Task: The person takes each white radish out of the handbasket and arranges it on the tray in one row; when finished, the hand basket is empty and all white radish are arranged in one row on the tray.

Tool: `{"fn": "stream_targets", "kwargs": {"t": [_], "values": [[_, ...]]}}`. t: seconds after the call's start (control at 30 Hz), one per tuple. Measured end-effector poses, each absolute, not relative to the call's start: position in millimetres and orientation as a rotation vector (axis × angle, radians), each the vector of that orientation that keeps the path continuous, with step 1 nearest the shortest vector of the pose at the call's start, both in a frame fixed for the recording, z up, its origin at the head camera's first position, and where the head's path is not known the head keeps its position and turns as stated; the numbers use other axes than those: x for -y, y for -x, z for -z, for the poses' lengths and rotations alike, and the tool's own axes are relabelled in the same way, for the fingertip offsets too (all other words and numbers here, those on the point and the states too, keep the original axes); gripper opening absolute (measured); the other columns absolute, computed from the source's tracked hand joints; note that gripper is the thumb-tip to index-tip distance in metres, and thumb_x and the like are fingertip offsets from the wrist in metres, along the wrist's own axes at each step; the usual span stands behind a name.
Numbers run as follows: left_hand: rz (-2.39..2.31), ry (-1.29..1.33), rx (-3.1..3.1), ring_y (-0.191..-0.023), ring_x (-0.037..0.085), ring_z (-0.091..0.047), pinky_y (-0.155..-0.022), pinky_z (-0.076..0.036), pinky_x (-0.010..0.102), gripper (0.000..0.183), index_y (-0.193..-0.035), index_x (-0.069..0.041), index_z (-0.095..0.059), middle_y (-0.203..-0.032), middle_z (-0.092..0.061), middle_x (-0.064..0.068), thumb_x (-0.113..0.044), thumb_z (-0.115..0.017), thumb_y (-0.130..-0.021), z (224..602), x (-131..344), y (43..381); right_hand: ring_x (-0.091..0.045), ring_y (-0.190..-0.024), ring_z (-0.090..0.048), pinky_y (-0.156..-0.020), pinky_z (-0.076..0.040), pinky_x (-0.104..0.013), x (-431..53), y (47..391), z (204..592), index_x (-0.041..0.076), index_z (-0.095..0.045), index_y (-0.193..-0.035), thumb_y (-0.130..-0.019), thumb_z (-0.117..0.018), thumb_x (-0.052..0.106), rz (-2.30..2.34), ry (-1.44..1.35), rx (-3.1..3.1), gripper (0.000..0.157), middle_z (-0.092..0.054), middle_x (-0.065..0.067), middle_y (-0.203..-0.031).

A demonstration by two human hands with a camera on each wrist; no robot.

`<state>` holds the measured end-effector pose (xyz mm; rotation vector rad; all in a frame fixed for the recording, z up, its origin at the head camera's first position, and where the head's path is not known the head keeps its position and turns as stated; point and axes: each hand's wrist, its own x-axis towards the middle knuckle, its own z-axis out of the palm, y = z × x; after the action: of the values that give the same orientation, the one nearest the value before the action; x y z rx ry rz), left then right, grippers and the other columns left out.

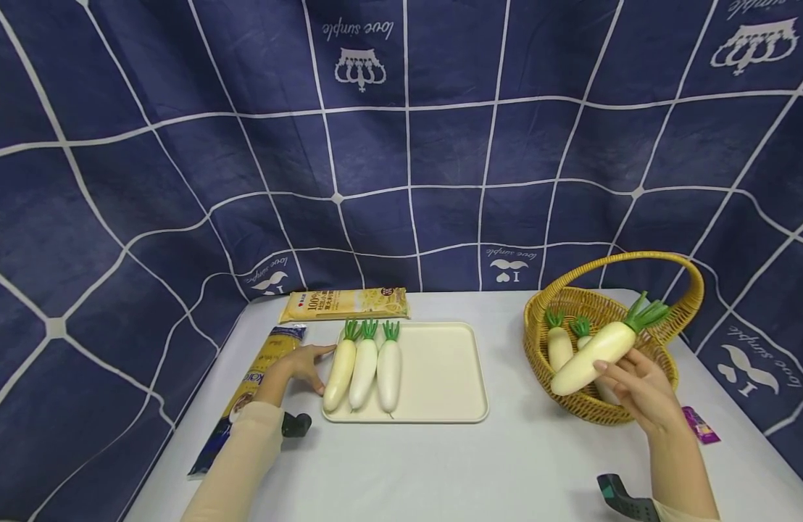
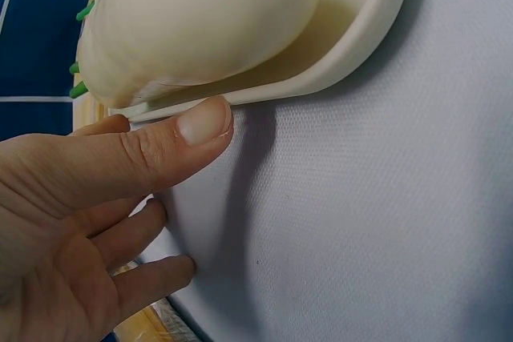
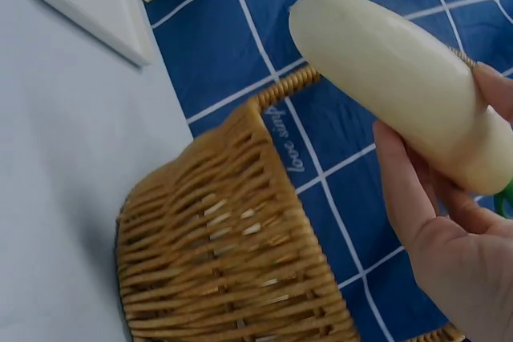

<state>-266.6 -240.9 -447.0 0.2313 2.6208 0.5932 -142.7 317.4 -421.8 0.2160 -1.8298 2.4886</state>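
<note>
My right hand (image 1: pixel 643 391) grips a white radish (image 1: pixel 593 357) with green stem stubs, held tilted above the wicker basket (image 1: pixel 587 409). Up close in the right wrist view, the fingers and thumb wrap the radish (image 3: pixel 393 78) near its leafy end. Inside the basket lie other radishes (image 1: pixel 559 346), partly hidden by the held one. On the left, a cream tray (image 1: pixel 440 370) bears three radishes (image 1: pixel 364 373) side by side, stems toward the back. My left hand (image 1: pixel 301 365) is at the tray's left edge, fingers spread, thumb by the rim (image 2: pixel 321 78) in the left wrist view.
A yellow noodle packet (image 1: pixel 346 304) lies behind the tray. Another long packet (image 1: pixel 245 395), blue and yellow, lies along the table's left side, beneath the left forearm. A small purple packet (image 1: pixel 700 425) sits right of the basket. The basket's handle (image 1: pixel 626 257) arches high. A blue curtain hangs behind.
</note>
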Motion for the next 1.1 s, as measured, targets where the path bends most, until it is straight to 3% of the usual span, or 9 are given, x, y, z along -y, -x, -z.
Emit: {"fn": "stream_targets", "kwargs": {"t": [0.13,0.23,0.37,0.63,0.87,1.1], "values": [[-0.600,-0.233,-2.620,-0.125,0.046,-0.042,-0.101,-0.036,0.060,0.101,-0.141,-0.008,-0.042,-0.135,-0.046,0.029,-0.015,-0.090,-0.052,447,242,266,-0.003,-0.085,-0.060,-0.069,-0.053,-0.016,-310,139,421,0.021,-0.048,-0.121,-0.090,-0.051,-0.008,-2.389,-0.264,1.964,0.042,-0.063,0.006,-0.106],[-0.610,-0.233,-2.617,-0.125,0.046,-0.042,-0.101,-0.036,0.060,0.101,-0.141,-0.008,-0.042,-0.135,-0.046,0.029,-0.015,-0.090,-0.052,447,241,265,-0.003,-0.085,-0.060,-0.067,-0.052,-0.016,-304,138,420,0.022,-0.047,-0.124,-0.089,-0.051,-0.009,-2.338,-0.321,2.021,0.047,-0.063,0.006,-0.106],[-0.609,-0.247,-2.619,-0.125,0.046,-0.042,-0.101,-0.036,0.060,0.101,-0.141,-0.007,-0.042,-0.134,-0.046,0.030,-0.014,-0.089,-0.052,447,242,265,-0.009,-0.100,-0.063,-0.080,-0.055,-0.021,-293,138,421,0.018,-0.043,-0.130,-0.087,-0.052,-0.012,-2.315,-0.406,2.040,0.053,-0.062,0.003,-0.112],[-0.620,-0.231,-2.612,-0.126,0.045,-0.042,-0.102,-0.036,0.059,0.101,-0.142,-0.009,-0.042,-0.136,-0.046,0.029,-0.015,-0.089,-0.052,449,241,266,-0.013,-0.103,-0.063,-0.083,-0.055,-0.025,-271,144,419,0.011,-0.043,-0.130,-0.084,-0.055,-0.014,-2.303,-0.547,2.077,0.054,-0.061,0.001,-0.117],[-0.614,-0.272,-2.626,-0.125,0.046,-0.042,-0.103,-0.035,0.059,0.101,-0.141,-0.007,-0.043,-0.135,-0.046,0.030,-0.014,-0.090,-0.051,449,242,266,-0.011,-0.103,-0.063,-0.083,-0.054,-0.023,-251,154,420,-0.021,-0.021,-0.135,-0.086,-0.056,-0.010,-2.258,-0.590,2.176,0.062,-0.059,0.001,-0.115],[-0.622,-0.277,-2.623,-0.126,0.046,-0.041,-0.103,-0.035,0.058,0.102,-0.141,-0.007,-0.042,-0.135,-0.045,0.031,-0.013,-0.090,-0.051,448,241,267,-0.009,-0.100,-0.062,-0.083,-0.053,-0.021,-233,167,424,-0.026,-0.019,-0.133,-0.085,-0.057,-0.009,-2.271,-0.620,2.186,0.063,-0.060,-0.001,-0.110]]}}
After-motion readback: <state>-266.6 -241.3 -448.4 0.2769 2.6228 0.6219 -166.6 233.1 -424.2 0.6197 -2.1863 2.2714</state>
